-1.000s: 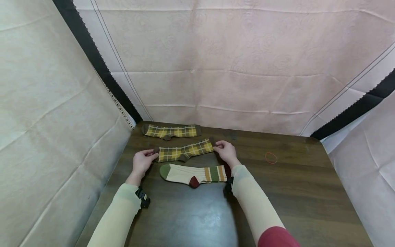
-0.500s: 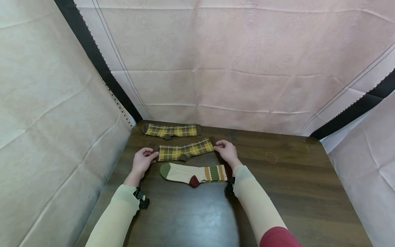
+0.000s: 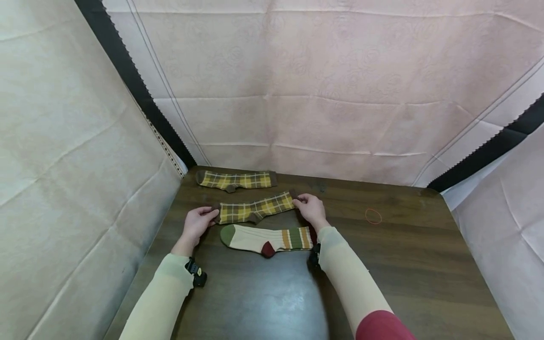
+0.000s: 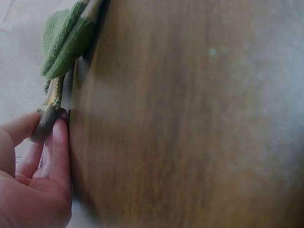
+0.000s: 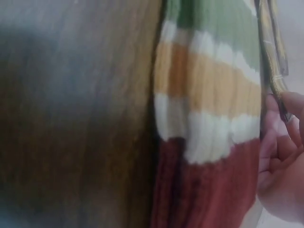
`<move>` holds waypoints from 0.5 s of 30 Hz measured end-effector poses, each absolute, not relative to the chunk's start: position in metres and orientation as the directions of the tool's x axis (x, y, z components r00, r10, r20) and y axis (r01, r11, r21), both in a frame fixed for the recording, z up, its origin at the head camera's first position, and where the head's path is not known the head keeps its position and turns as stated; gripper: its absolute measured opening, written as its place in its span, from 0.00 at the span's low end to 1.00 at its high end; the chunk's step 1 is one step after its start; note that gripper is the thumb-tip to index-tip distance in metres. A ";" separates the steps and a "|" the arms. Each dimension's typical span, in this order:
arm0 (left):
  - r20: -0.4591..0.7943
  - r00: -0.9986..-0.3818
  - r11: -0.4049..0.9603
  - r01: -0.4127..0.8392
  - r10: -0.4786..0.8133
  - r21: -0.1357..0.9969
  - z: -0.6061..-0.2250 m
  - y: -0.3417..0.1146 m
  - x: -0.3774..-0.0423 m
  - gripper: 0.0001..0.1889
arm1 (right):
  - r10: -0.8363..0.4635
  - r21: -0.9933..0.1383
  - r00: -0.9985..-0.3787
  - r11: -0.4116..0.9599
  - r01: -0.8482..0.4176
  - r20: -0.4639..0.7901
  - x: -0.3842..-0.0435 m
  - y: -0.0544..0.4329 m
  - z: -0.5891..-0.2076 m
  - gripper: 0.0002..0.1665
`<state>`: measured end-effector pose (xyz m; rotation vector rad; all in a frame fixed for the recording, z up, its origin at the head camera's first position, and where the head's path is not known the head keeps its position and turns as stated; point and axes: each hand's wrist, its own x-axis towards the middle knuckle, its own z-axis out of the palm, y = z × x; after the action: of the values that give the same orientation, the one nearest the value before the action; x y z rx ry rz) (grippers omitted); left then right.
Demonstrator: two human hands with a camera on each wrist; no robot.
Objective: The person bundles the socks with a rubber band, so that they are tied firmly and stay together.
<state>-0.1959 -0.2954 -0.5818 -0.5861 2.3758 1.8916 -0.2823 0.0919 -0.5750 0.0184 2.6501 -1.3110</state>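
The nearer plaid sock lies between left hand and right hand, each pinching an end.

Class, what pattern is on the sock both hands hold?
The sock is yellow plaid with pale lines, clearest in the head view.

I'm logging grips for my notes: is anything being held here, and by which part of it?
Yes, the middle sock: the left hand pinches its dark toe, the right hand its dark cuff.
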 end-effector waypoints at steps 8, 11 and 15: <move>-0.216 -0.916 0.164 -0.284 -0.338 0.945 -0.584 -0.292 -0.196 0.16 | -0.145 -0.804 -0.974 0.591 0.057 -0.176 -0.282 0.103 -0.578 0.24; -0.202 -0.908 0.156 -0.274 -0.366 0.949 -0.583 -0.290 -0.196 0.14 | -0.169 -0.823 -0.970 0.565 0.051 -0.176 -0.280 0.107 -0.577 0.24; -0.175 -0.900 0.152 -0.254 -0.400 0.955 -0.580 -0.288 -0.195 0.14 | -0.181 -0.853 -0.967 0.519 0.058 -0.176 -0.276 0.111 -0.574 0.25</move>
<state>-0.1954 -0.2884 -0.5798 -0.7054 2.4713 2.0064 -0.2760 0.1111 -0.5743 -0.1044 2.5183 -1.4265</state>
